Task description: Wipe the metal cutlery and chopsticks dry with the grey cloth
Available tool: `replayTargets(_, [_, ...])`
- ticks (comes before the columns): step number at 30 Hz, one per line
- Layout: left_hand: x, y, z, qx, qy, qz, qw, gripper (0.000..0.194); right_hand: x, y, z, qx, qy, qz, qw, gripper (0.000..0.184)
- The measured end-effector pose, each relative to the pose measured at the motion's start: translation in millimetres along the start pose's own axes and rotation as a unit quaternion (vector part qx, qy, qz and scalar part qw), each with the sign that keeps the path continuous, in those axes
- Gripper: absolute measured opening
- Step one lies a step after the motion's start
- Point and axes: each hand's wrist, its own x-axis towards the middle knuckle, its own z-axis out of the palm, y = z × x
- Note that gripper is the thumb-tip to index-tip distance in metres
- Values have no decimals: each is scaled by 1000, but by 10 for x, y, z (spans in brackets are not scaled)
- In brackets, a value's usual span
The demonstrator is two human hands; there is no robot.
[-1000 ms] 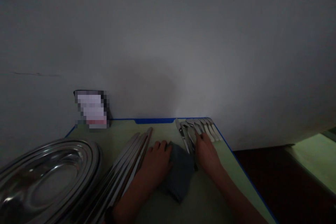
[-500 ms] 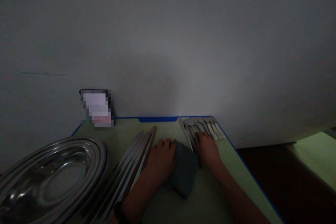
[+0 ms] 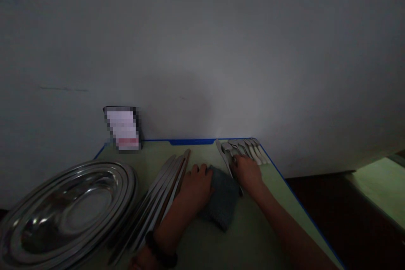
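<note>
My left hand [image 3: 196,185] has its fingers bent at the left edge of a folded grey-blue cloth [image 3: 223,202], gripping it against the table. My right hand [image 3: 248,173] is closed at the lower end of a spoon [image 3: 227,147] in the cutlery row; its fingertips are partly hidden. Just left of that hand lies a table knife [image 3: 223,156], pointing away from me. More spoons and forks [image 3: 253,152] are lined up beyond the right hand. Several long knives [image 3: 164,181] lie side by side to the left of my left forearm.
Stacked oval steel trays [image 3: 91,211] take up the table's left side. A phone-like device [image 3: 123,128], blurred out, leans against the grey wall [image 3: 202,50]. The pale green table [image 3: 253,236] has a blue edge. Another pale green surface [image 3: 379,185] stands at far right.
The view has shifted slightly, so the trays and device appear further right. My right hand has moved slightly up and left at the spoon; my left hand stays at the cloth.
</note>
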Motion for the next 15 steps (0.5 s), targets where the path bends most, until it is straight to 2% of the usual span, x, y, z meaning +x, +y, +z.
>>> replayTargets(5, [-40, 6, -31, 10, 0, -3, 1000, 36, -29, -45, 15, -2, 18, -3, 1000, 28])
replayTargets(8, [-53, -12, -45, 20, 15, -12, 1000, 33, -149, -90, -11, 22, 70, -17, 997, 31])
replayTargets(11, [-76, -74, -21, 47, 49, -57, 996, 29, -353, -166, 22, 120, 119, -114, 979, 34])
replayTargets(13, [-129, -127, 35, 71, 69, -99, 990, 31, -494, -231, 104, 179, 102, -195, 959, 34])
replayTargets(15, [-224, -172, 112, 91, 77, -127, 985, 36, -602, -293, 210, 194, 87, -235, 949, 34])
